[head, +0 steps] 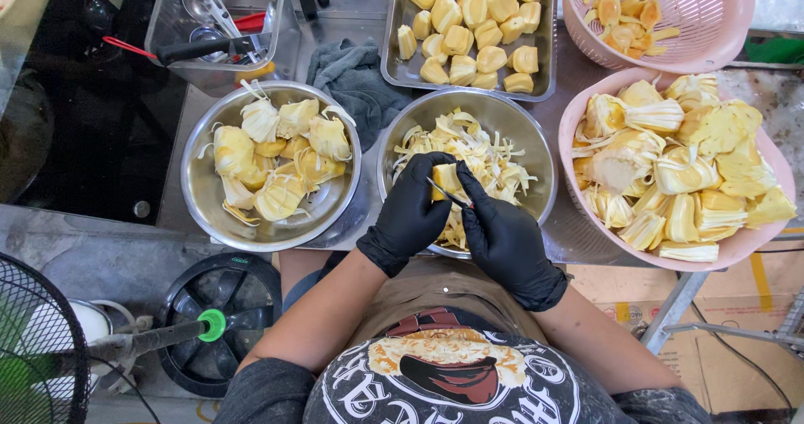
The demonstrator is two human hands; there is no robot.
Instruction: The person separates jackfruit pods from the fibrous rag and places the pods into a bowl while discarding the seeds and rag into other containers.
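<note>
Over a steel bowl (536,152) of fruit scraps, the left hand (412,210) grips a jackfruit pod (446,178) while the right hand (502,231), closed on a small knife (450,193), slits it, calling for a careful, shallow cut.

Your hands (456,214) work over the centre steel bowl (536,147), hemmed in closely. The left steel bowl (201,198) and the pink basin (578,110) sit just beside it. The steel tray (389,47) and grey cloth (356,76) block the far side. Passage remains only above the bowls and back toward your body.
</note>
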